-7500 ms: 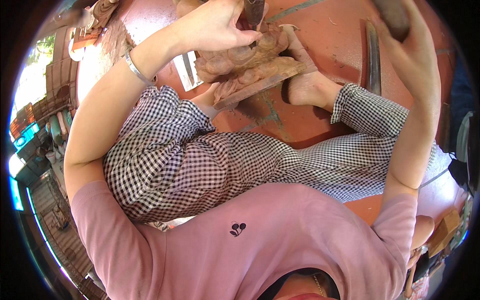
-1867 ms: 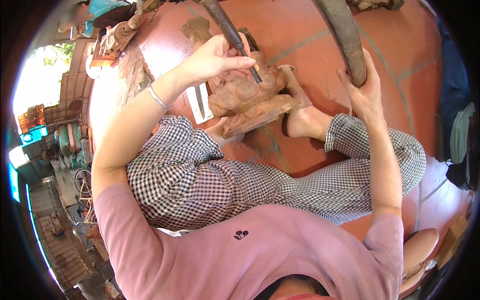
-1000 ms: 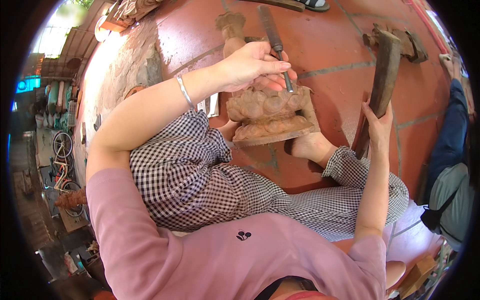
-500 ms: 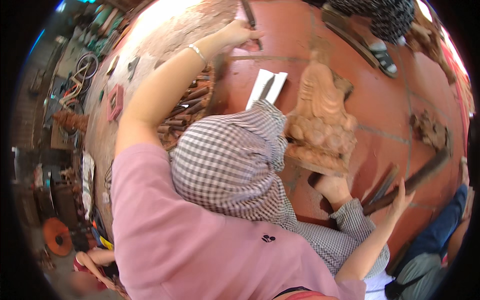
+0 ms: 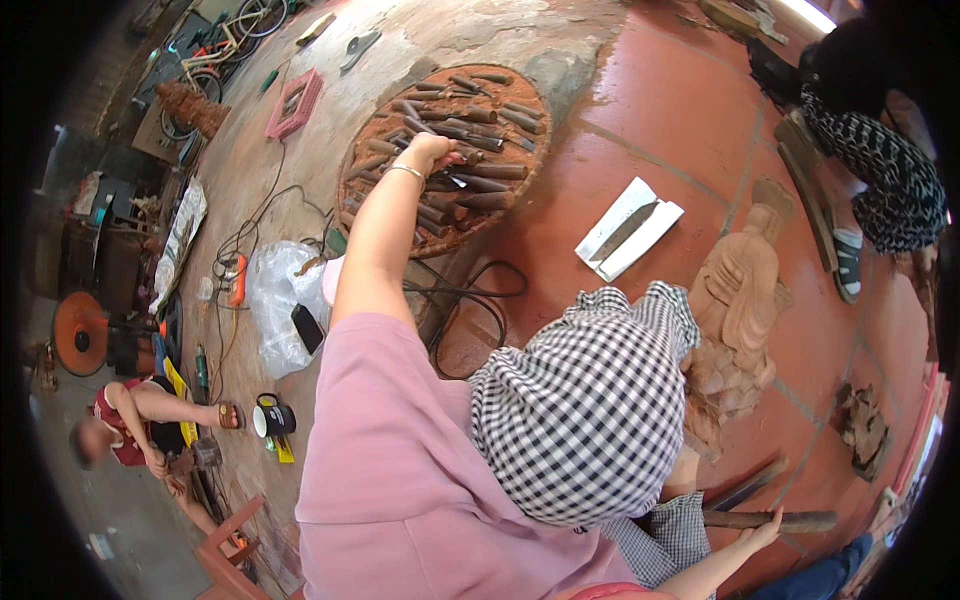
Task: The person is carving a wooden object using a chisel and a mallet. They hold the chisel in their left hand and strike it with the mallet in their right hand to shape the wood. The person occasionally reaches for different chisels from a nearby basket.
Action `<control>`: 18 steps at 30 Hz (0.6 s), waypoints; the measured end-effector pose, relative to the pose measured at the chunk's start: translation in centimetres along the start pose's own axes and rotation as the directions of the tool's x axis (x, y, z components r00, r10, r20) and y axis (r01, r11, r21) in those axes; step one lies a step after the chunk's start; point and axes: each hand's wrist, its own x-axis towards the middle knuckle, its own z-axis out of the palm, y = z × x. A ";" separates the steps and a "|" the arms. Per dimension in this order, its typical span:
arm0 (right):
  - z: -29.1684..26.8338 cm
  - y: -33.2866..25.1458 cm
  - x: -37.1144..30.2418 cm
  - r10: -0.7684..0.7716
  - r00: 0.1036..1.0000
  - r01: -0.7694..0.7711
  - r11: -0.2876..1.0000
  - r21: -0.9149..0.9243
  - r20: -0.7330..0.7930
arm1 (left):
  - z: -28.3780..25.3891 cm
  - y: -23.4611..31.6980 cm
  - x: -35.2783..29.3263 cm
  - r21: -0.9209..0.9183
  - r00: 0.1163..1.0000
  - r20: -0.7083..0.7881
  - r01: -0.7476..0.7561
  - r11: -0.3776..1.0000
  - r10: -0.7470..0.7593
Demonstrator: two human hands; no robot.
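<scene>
Tiled floor around, left hand, grip unclear, has left statue for chisels, seemingly pausing work; right hand clasps club.

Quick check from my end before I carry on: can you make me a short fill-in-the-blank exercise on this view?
1. The tray of tools beneath the left hand is ____ in shape.
2. The dark blade lies on a ____ sheet.
3. The right hand is at a bar made of ____.
4. In the picture, the carved figure is to the sheet's ____.

Missing words: round; white; wood; right.
</scene>
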 end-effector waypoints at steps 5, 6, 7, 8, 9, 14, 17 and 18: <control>0.8 0.0 -0.3 0.028 0.999 -0.027 0.999 -0.033 0.029 | -1.0 -1.9 3.7 -0.112 0.995 -0.067 -0.077 0.991 0.070; 0.2 -0.3 -0.6 0.015 1.000 -0.015 0.999 -0.036 0.003 | -0.8 -1.3 4.4 -0.001 0.986 -0.108 -0.129 0.992 0.128; 0.1 -0.3 -0.6 0.011 1.000 -0.012 0.999 -0.041 -0.010 | -1.6 -1.2 4.8 0.020 0.977 -0.178 -0.115 0.993 0.117; 0.0 -0.3 -0.6 0.007 1.000 -0.008 0.999 -0.045 -0.024 | -2.3 -1.2 5.3 0.040 0.963 -0.246 -0.101 0.994 0.107; -0.1 -0.3 -0.6 0.011 0.999 -0.013 0.999 -0.045 -0.031 | -3.2 -1.7 5.9 0.173 0.951 -0.277 -0.092 0.981 0.138; 1.7 0.1 -0.9 0.048 0.997 -0.053 0.995 -0.086 -0.062 | -7.9 -5.8 10.8 0.263 0.959 -0.254 -0.056 0.963 0.125; 0.8 -0.6 -1.3 0.039 0.995 -0.047 0.996 -0.079 -0.093 | -3.8 -4.3 7.9 0.114 0.993 -0.113 -0.012 0.993 0.025; 0.8 -0.8 -1.6 0.032 0.995 -0.041 0.995 -0.087 -0.098 | -3.1 -3.9 6.5 0.034 0.996 -0.084 0.003 0.999 0.000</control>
